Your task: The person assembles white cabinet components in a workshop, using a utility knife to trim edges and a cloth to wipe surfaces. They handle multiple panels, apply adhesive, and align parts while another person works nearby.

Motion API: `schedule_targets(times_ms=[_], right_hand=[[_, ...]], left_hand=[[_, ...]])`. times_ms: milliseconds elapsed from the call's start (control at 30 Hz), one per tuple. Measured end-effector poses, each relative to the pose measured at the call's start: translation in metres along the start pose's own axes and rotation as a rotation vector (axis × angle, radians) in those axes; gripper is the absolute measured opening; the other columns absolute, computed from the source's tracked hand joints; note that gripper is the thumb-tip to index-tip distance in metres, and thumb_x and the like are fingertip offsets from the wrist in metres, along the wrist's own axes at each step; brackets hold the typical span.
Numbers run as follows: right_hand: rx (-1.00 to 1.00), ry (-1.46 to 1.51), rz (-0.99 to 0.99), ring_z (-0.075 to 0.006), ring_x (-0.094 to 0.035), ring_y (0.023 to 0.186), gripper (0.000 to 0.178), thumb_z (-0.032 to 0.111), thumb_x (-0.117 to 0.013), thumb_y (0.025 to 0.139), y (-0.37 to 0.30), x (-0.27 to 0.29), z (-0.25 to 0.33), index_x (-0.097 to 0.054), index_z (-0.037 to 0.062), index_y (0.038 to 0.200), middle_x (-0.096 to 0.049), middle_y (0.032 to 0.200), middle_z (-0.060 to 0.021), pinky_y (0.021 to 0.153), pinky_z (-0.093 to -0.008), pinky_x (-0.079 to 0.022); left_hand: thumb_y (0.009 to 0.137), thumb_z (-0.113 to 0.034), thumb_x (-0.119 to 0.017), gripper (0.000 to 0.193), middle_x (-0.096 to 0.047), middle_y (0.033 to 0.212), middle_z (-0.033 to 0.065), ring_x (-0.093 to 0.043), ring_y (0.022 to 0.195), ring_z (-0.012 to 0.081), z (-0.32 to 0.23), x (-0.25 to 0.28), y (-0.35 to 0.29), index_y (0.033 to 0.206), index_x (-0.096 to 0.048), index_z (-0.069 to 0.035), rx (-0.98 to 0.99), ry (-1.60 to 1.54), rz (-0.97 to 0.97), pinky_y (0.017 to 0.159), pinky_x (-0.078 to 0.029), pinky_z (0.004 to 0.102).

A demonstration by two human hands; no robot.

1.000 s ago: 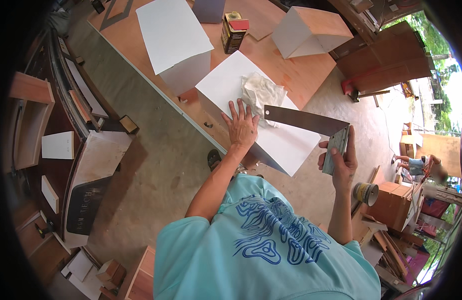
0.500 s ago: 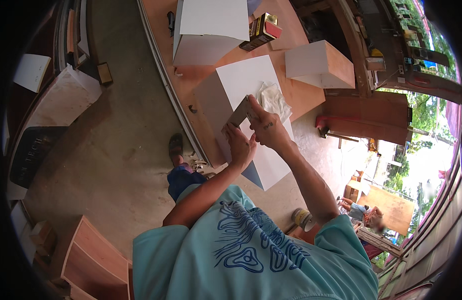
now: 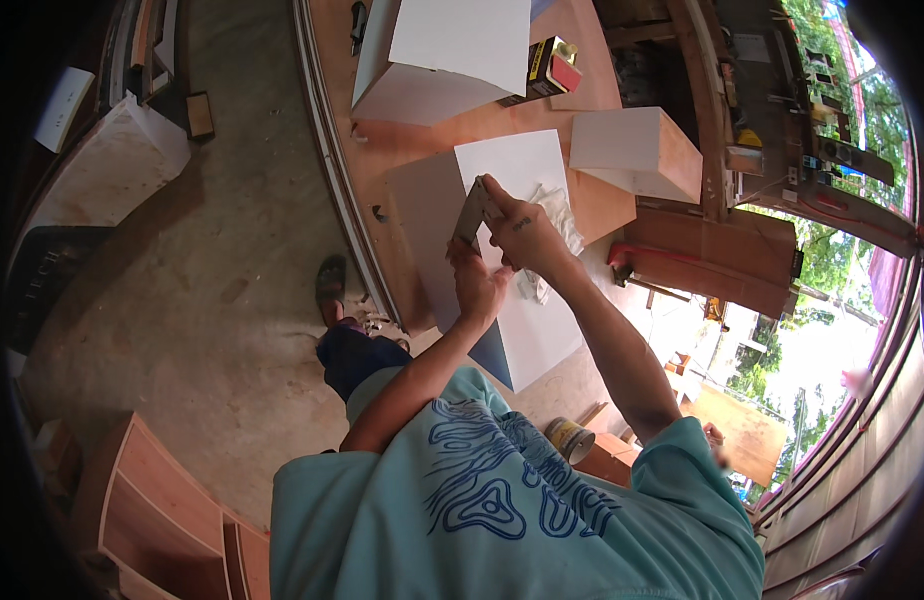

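A white box-shaped panel piece (image 3: pixel 542 340) lies on the wooden table, its edge running away from me between a bright top face and a shaded side. Both hands grip one flat, grey rectangular plate (image 3: pixel 471 213) over that edge. My right hand (image 3: pixel 527 232) is closed round its upper end, thumb side outward. At the lower end, the fingers of my left hand (image 3: pixel 476 283) are wrapped closed on it. The plate's exact kind is not clear. A crumpled white cloth (image 3: pixel 560 212) rests on the top face, partly behind my right hand.
Another white box (image 3: pixel 457 45) stands at the far side of the table (image 3: pixel 402 285), with a dark and yellow carton (image 3: pixel 544 72) beside it. A smaller white box with wooden sides (image 3: pixel 632 150) sits at right. Near my right elbow is a tin (image 3: pixel 570 440). A wooden cabinet (image 3: pixel 167 500) stands lower left.
Both hands have moved with the plate along the box's edge toward its far corner, and the plate's tilt differs slightly. The whole view has shifted a little.
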State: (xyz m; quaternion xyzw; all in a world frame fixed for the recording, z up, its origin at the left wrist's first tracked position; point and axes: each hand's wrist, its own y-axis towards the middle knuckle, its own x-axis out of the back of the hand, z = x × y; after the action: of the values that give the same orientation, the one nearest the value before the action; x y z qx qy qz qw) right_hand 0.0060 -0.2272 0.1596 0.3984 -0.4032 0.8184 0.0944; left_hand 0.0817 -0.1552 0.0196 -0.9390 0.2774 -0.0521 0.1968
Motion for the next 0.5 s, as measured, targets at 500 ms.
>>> schedule_targets(times_ms=[500], right_hand=[[-0.146,0.13,0.07,-0.0124,-0.055,0.046,0.059,0.009,-0.045,0.088,0.014,0.022,0.037,-0.036,0.0166,0.146,-0.059,0.068,-0.0073,0.042,-0.0288,-0.047]], left_hand=[[0.071,-0.011,-0.077,0.095,-0.027,0.14,0.0394,-0.027,0.133,0.0493,-0.014,0.02,0.017,0.138,-0.016,0.018,-0.011,-0.009,0.065,0.109,-0.03,0.0455]])
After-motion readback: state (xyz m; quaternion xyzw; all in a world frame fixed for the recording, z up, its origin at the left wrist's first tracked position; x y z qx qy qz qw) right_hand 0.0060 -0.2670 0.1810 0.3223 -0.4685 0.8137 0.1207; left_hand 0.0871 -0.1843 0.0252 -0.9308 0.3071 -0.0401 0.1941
